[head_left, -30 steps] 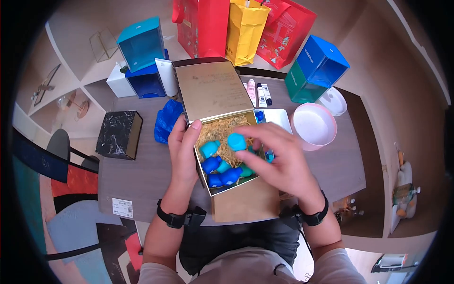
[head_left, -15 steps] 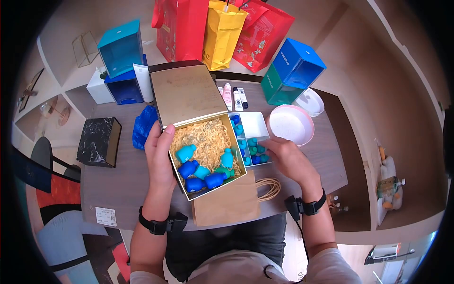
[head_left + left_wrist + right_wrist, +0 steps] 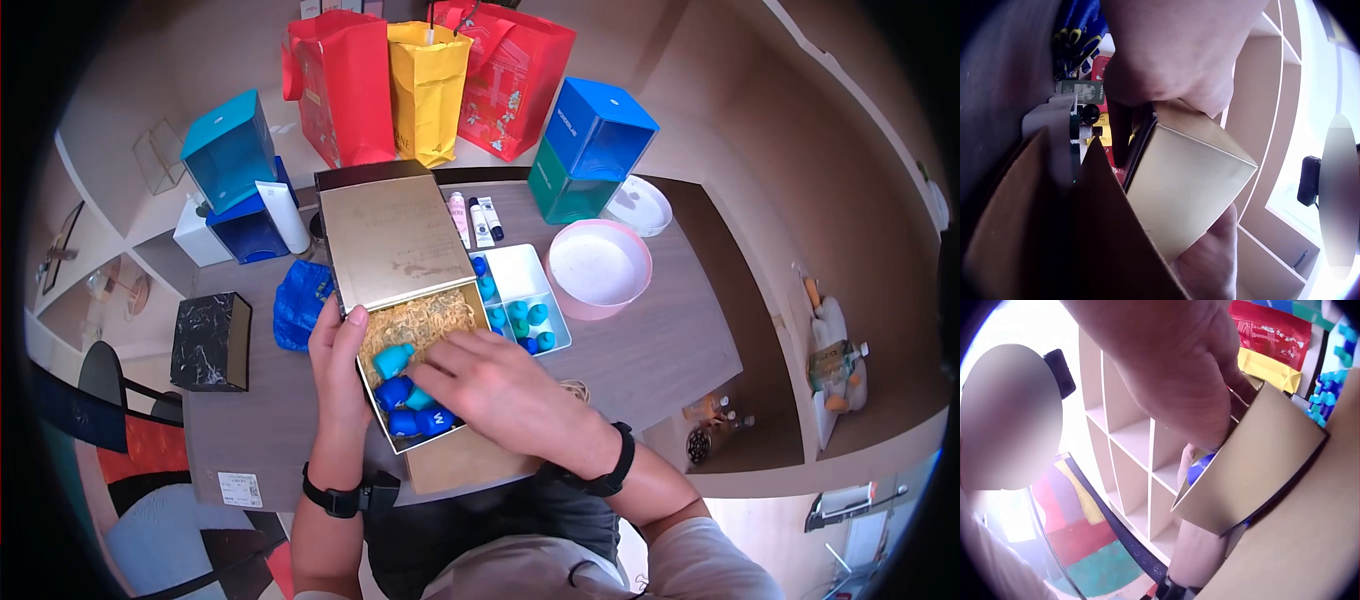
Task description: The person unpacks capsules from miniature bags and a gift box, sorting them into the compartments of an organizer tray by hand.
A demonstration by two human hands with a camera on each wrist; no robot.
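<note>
My left hand (image 3: 338, 372) grips the left side of an open gift box (image 3: 412, 442), thumb on the rim. Yellow shredded paper (image 3: 425, 318) lines the box, whose gold-coloured lid (image 3: 395, 240) stands raised at the back. Small bottles lie at its near end: a teal bottle (image 3: 392, 360), several blue bottles (image 3: 434, 420) and another teal one (image 3: 417, 398). My right hand (image 3: 500, 392) reaches over the right rim with bent fingers down among them. Its fingertips are hidden, and I cannot tell what they hold. The right wrist view shows a blue bottle (image 3: 1199, 470) just below that hand.
Right of the box, a divided white tray (image 3: 515, 268) holds more small bottles. Beyond it stands a round pink-rimmed container (image 3: 600, 265). A brown paper bag (image 3: 455, 472) lies under the box's near end. A black marbled box (image 3: 208, 342) and blue plastic (image 3: 300, 305) are left.
My right hand put a teal bottle into the box, went to the white tray, and is now back inside the box. The left hand keeps its grip on the box.
</note>
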